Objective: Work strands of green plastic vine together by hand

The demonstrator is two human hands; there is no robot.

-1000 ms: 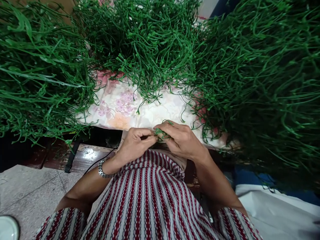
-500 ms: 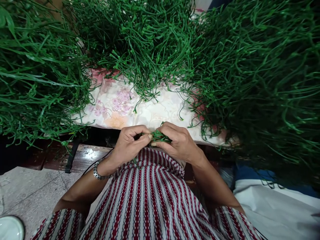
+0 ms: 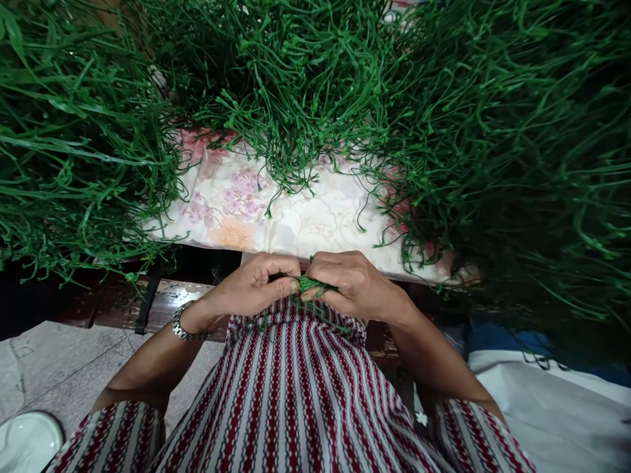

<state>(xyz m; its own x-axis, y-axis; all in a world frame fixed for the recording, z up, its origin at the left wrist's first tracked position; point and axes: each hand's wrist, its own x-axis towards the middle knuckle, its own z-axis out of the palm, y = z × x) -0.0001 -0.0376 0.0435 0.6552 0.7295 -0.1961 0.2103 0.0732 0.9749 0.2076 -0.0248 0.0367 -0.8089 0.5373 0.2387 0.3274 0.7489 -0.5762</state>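
Observation:
Close to my lap, just in front of the table's near edge, both hands meet around a small bunch of thin green plastic stems (image 3: 311, 285). My left hand (image 3: 256, 282), with a metal watch band on its wrist, pinches the bunch between thumb and forefinger. My right hand (image 3: 352, 282) is closed over the other end, its fingers curled and the thumb underneath. A few stems stick out between the two hands. Much of the bunch is hidden by my fingers.
Big heaps of green stems lie at the left (image 3: 73, 144), the middle (image 3: 305, 72) and the right (image 3: 513, 131) on a flowered tablecloth (image 3: 315, 217). A white round lid or dish (image 3: 29, 440) is at lower left. White sheeting (image 3: 552, 407) lies at lower right.
My hands have come down slightly toward my lap and closer together, still holding the stems. The view has shifted a little; the heaps look the same.

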